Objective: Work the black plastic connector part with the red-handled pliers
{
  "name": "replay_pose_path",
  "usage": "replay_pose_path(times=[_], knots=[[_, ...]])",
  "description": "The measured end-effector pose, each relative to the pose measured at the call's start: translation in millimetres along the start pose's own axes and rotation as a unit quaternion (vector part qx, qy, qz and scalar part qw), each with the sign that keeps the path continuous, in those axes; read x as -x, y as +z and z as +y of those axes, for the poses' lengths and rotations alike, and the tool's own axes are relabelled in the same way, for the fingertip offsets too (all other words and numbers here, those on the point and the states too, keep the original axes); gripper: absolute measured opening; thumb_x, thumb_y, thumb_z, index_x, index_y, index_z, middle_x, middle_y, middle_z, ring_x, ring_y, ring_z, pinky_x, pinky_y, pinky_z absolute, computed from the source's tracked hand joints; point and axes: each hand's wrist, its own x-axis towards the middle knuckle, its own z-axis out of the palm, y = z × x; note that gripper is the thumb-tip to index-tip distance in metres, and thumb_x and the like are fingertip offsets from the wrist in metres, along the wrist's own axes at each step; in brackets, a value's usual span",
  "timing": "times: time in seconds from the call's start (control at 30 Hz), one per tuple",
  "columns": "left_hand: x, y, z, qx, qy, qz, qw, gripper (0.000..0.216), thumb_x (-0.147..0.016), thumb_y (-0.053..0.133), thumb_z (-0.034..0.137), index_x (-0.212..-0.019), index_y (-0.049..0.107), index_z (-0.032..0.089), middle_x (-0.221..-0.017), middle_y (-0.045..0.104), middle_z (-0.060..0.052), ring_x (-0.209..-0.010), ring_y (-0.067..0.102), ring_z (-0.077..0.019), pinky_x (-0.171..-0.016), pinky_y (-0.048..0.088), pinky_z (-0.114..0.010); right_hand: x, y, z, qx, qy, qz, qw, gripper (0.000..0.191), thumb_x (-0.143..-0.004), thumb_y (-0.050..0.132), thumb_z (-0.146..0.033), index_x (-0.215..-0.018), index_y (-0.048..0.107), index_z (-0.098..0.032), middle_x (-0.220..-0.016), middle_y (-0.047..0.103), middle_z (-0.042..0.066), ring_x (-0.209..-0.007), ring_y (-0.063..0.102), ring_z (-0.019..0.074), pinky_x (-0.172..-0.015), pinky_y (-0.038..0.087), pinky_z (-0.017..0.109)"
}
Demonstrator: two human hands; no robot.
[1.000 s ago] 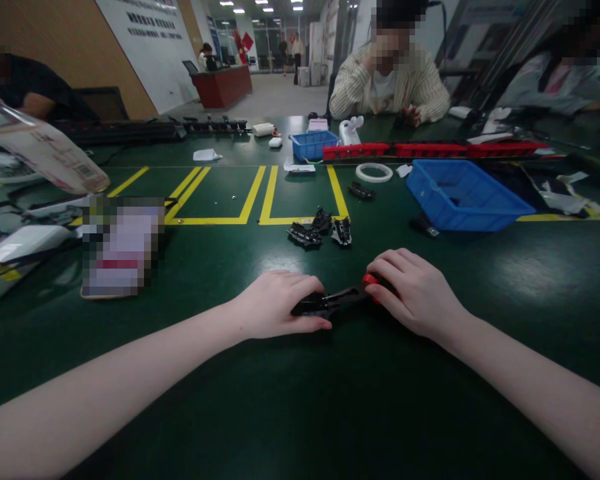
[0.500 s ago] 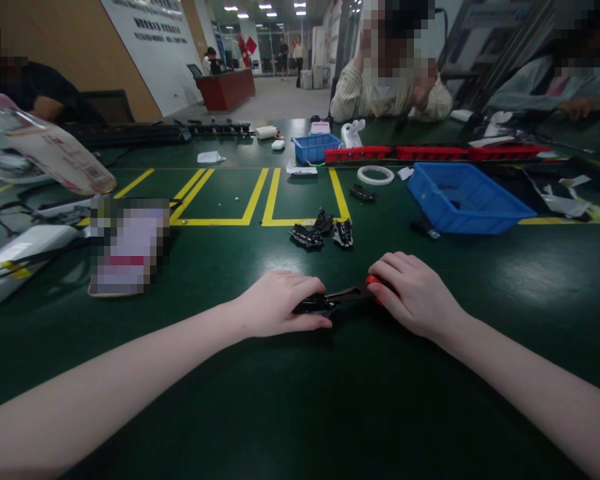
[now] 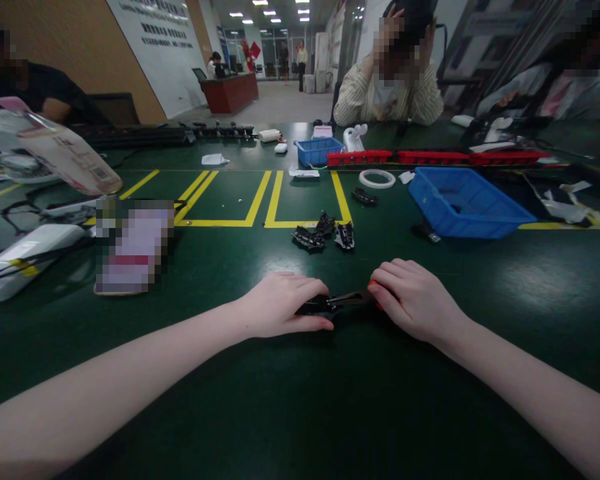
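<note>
My left hand point(image 3: 284, 303) is closed around a small black plastic part point(image 3: 314, 306), which lies mostly hidden between thumb and fingers, low over the green table. My right hand point(image 3: 414, 297) grips red-handled pliers point(image 3: 351, 299). Their long dark jaws point left and meet the right end of the black part; whether they bite on it I cannot tell. Most of the red handle is covered by my fingers. Just beyond my hands, several similar black parts point(image 3: 309, 238) lie in a loose cluster, and one more black part point(image 3: 365, 196) lies further back.
A blue bin point(image 3: 473, 212) stands at right, with a small dark object point(image 3: 426, 231) by its corner. Behind are a tape roll point(image 3: 377, 179), a smaller blue bin point(image 3: 319, 152) and red strips point(image 3: 430, 158). A phone point(image 3: 133, 250) and cables lie left. People sit across the table.
The view has shifted slightly. The pliers have turned a little in my right hand, showing less red handle. My left hand keeps its hold. The person opposite has raised both hands to the head.
</note>
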Motion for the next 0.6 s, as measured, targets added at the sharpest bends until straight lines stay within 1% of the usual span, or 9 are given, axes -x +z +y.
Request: replay_pose_path(times=[0.2, 0.37, 0.53, 0.6], knots=[[-0.2, 0.9, -2.9, 0.007, 0.041, -0.003, 0.999, 0.039, -0.087, 0.055, 0.049, -0.105, 0.054, 0.015, -0.092, 0.066, -0.004, -0.078, 0.062, -0.0172, -0.067, 0.042, -0.026, 0.7, -0.8, 0.3, -0.01, -0.009, -0.005, 1.0, 0.038, -0.096, 0.03, -0.035, -0.073, 0.055, -0.018, -0.071, 0.058, 0.005, -0.067, 0.047, 0.0167, -0.063, 0.033, 0.032], [1.1, -0.1, -3.5, 0.003, 0.078, 0.008, 0.997, 0.04, -0.088, 0.053, 0.05, -0.106, 0.056, 0.014, -0.095, 0.063, -0.006, -0.083, 0.058, -0.019, -0.068, 0.041, -0.027, 0.5, -1.6, 0.6, -0.025, -0.023, -0.009, 0.999, 0.038, -0.096, 0.029, -0.035, -0.072, 0.053, -0.018, -0.071, 0.057, 0.004, -0.067, 0.047, 0.0164, -0.062, 0.034, 0.032], [0.0, -0.7, -3.5, 0.009, 0.089, 0.013, 0.996, 0.039, -0.087, 0.057, 0.046, -0.112, 0.056, 0.015, -0.103, 0.061, -0.007, -0.09, 0.057, -0.0187, -0.074, 0.042, -0.027, 1.8, -0.4, 3.0, -0.031, -0.022, -0.008, 0.999, 0.037, -0.095, 0.031, -0.034, -0.07, 0.053, -0.018, -0.069, 0.056, 0.004, -0.066, 0.047, 0.0162, -0.062, 0.034, 0.032], [-1.0, 0.1, -3.7, 0.008, 0.083, 0.026, 0.996, 0.041, -0.086, 0.059, 0.046, -0.11, 0.057, 0.014, -0.101, 0.061, -0.007, -0.089, 0.057, -0.0185, -0.073, 0.042, -0.027, 2.1, 1.0, 5.1, -0.02, -0.02, -0.006, 1.0, 0.037, -0.095, 0.032, -0.035, -0.07, 0.054, -0.019, -0.068, 0.056, 0.004, -0.065, 0.047, 0.0164, -0.061, 0.034, 0.032]])
